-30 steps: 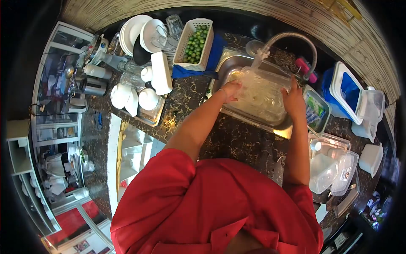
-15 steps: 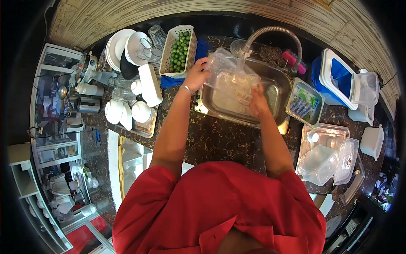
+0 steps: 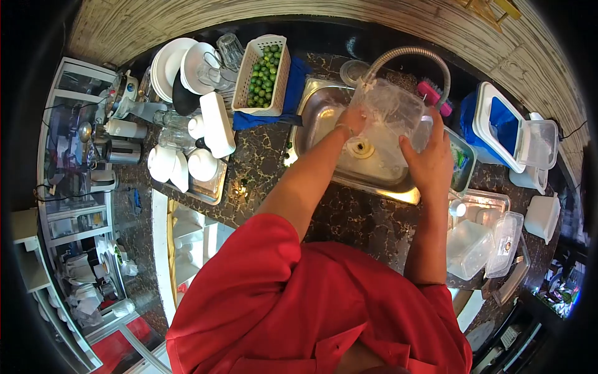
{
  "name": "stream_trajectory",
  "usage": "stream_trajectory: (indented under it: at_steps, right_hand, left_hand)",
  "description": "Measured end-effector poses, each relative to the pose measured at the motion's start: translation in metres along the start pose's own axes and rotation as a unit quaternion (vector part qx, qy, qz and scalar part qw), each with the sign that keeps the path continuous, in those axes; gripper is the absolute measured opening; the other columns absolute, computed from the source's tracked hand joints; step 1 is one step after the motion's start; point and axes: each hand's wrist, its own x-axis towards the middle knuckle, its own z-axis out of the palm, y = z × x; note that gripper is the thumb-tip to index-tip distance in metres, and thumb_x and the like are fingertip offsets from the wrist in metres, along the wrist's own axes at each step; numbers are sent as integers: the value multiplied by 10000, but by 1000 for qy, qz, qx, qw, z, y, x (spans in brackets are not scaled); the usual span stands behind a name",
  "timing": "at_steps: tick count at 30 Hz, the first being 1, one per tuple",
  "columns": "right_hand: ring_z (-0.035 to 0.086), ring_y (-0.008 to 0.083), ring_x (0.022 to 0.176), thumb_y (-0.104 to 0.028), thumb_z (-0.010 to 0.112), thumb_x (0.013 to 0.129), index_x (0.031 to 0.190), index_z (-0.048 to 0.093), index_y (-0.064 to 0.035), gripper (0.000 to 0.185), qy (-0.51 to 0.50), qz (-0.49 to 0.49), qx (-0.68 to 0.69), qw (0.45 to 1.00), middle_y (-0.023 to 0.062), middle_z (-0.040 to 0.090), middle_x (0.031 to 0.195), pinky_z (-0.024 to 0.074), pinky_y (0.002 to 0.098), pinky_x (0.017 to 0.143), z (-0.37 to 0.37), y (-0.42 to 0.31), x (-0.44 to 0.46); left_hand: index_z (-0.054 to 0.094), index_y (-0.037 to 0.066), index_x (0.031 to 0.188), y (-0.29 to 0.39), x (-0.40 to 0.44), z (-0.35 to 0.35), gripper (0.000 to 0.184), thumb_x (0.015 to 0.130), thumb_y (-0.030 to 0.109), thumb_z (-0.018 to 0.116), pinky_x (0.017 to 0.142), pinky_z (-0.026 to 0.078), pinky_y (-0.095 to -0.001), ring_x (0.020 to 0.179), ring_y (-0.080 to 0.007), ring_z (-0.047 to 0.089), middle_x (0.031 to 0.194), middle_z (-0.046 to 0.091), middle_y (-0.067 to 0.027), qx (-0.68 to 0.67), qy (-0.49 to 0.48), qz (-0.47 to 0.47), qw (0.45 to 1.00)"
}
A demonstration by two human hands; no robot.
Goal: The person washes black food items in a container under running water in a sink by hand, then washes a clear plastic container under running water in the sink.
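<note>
A clear plastic container (image 3: 389, 106) is tilted over the metal sink (image 3: 317, 115), below the end of the flexible faucet (image 3: 430, 51). My left hand (image 3: 354, 119) is at the container's left side, its fingers partly hidden by the clear plastic. At the container's right side is my right hand (image 3: 430, 159), thumb and fingers spread around its edge. The sink's drain (image 3: 360, 148) shows below the container.
Left of the sink are a basket of green limes (image 3: 263, 78) on a blue cloth (image 3: 293, 100), white plates (image 3: 168, 68), bowls and glasses. Right are a pink brush (image 3: 434, 96), a green-lined tray (image 3: 464, 163), a blue-and-white bin (image 3: 498, 128) and plastic containers (image 3: 468, 249).
The container has moved right and up toward the faucet, both hands with it. My left hand has left the sink's left edge for inside the sink area. The sink's drain now shows.
</note>
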Motion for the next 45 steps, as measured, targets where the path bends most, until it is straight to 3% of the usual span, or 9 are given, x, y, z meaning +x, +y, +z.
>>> stream_trajectory:
  at_steps: [9,16,19,24,30,36,39,43,45]
  right_hand:
    - [586,222,577,-169,555,768,1325,252,-59,644,-148,244,469,836,118,591,893,446,330,464,100,80,-3]
    - [575,275,912,-125,529,810,1147,450,14,373,96,-43,121,987,207,595,964,439,369,817,228,52,67]
    - [585,249,797,-151,508,834,1031,516,-17,238,23,58,432,900,166,601,852,470,351,714,206,-13,92]
    - [554,175,641,-192,478,880,888,529,-79,125,-417,121,852,293,81,553,702,439,254,551,246,8,131]
    - [576,135,731,-191,534,863,951,602,-26,199,-487,45,541,684,78,622,855,471,249,669,137,-39,91]
    - [590,170,836,-174,528,859,1038,588,7,261,-526,-121,373,754,102,624,969,468,270,777,112,-23,99]
    - [593,202,833,-233,536,866,993,593,9,279,-413,-3,480,774,110,621,954,474,292,781,129,-19,101]
    - [576,180,754,-382,523,862,841,595,-84,308,-368,182,711,571,61,598,832,467,267,692,166,-29,108]
    - [484,139,577,-385,536,851,799,592,-187,212,-269,213,818,461,8,519,684,393,250,507,189,-35,110]
  left_hand:
    - [386,133,1266,-20,-23,-149,469,825,254,492,709,525,-408,935,-229,568,1154,507,-92,-480,-329,-246,775]
    - [360,38,1243,12,-67,-170,587,726,178,600,634,558,-361,919,-231,562,1083,513,-123,-288,-65,-269,917]
    - [362,31,1233,-30,-71,-119,624,677,128,628,631,543,-386,877,-238,561,1043,522,-123,-313,-81,-286,902]
    - [373,60,1237,-18,-93,-90,640,646,74,617,651,507,-391,892,-250,542,1028,523,-121,-326,-78,-279,900]
    - [272,44,1326,-2,-72,-74,748,654,2,599,865,433,-285,1021,-237,520,1147,514,-95,-342,-10,-48,938]
    - [275,68,1327,-10,-40,-58,672,758,158,620,886,426,-292,1136,-206,467,1273,442,-96,-342,-74,35,936]
    - [297,100,1320,-11,-29,-58,658,771,238,632,897,432,-288,1137,-202,460,1276,432,-98,18,-58,71,996]
    - [205,172,1352,23,-58,-68,651,825,314,559,750,488,-460,1057,-275,460,1254,402,-104,-399,24,-399,825]
    - [194,180,1373,25,-68,-81,631,852,373,495,772,473,-525,1113,-300,408,1351,284,-91,-470,-88,-391,787]
